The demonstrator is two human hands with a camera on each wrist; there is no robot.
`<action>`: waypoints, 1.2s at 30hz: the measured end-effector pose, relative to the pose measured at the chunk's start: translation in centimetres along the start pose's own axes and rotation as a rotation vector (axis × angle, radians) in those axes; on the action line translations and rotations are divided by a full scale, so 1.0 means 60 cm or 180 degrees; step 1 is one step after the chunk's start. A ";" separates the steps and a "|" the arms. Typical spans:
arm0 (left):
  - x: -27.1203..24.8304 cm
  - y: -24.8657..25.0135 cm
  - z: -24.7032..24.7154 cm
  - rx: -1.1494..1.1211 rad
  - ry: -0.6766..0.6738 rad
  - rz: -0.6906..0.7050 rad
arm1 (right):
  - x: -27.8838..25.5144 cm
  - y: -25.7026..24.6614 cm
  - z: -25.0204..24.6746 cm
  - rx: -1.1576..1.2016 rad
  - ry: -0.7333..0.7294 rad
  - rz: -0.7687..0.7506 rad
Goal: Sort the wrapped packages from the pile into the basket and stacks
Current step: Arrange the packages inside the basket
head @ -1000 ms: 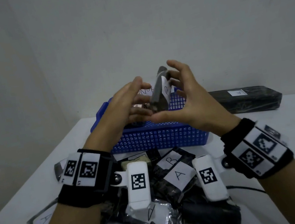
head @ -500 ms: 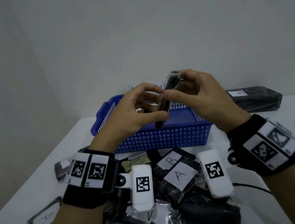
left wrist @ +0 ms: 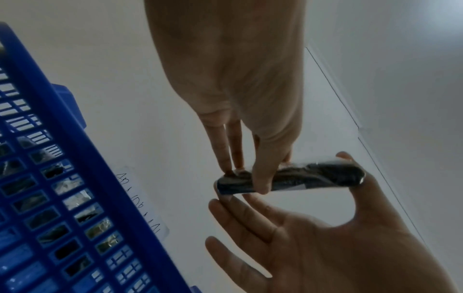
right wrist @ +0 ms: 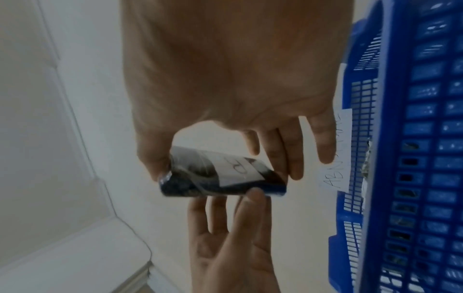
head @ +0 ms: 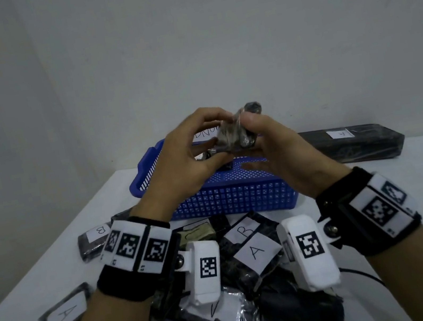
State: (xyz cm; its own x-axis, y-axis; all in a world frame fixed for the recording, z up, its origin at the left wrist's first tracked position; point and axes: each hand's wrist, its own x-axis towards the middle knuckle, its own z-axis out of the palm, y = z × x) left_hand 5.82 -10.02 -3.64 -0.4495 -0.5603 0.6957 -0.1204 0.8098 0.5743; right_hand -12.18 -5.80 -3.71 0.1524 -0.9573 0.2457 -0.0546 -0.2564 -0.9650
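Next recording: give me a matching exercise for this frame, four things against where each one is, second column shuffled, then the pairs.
Things
1. small wrapped package
2. blue basket
3. long black package
4. package labelled A

Places
a. in the pile between the wrists
b. on the table, far right, by the wall
c. held up by left hand and right hand
d. just behind the pile

Pairs: 1-c, 2-d, 3-b, 4-a

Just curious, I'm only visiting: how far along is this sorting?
Early to midway. Some wrapped packs already lie in the blue basket. Both hands, left hand and right hand, hold one package above it. The pile near the wrists remains.
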 end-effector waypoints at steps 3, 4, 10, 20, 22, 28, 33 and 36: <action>0.003 0.003 -0.003 -0.0277 0.0058 -0.0251 | 0.003 0.003 -0.003 -0.0096 0.0341 -0.0401; 0.003 0.008 -0.005 -0.0433 0.0085 -0.0481 | 0.001 0.002 -0.005 -0.0298 0.0368 -0.0566; 0.000 0.017 -0.014 -0.1138 -0.0310 -0.1410 | -0.006 0.002 -0.011 -0.1821 -0.0091 -0.1059; -0.005 0.009 -0.020 -0.0745 -0.0556 -0.1162 | 0.004 0.004 0.006 -0.1206 0.0696 -0.1589; -0.006 0.004 -0.022 -0.0700 -0.0624 -0.1140 | 0.004 0.002 -0.003 -0.1167 0.0744 -0.1558; -0.002 0.007 -0.016 -0.1097 -0.0523 -0.1415 | -0.006 -0.013 -0.031 -0.0736 0.0219 -0.1292; -0.006 0.010 -0.020 -0.1491 -0.0533 -0.1598 | -0.013 -0.014 -0.018 -0.0483 -0.0293 -0.1066; -0.002 0.011 -0.024 -0.0942 -0.0257 -0.1351 | -0.009 -0.013 -0.008 -0.0434 0.0004 -0.1143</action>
State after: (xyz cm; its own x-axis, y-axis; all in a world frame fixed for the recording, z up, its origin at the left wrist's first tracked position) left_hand 7.07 -9.67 -2.76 -0.4836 -0.8038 0.3465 -0.0569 0.4239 0.9039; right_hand -12.69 -5.12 -3.03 0.1844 -0.8034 0.5661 -0.1288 -0.5908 -0.7965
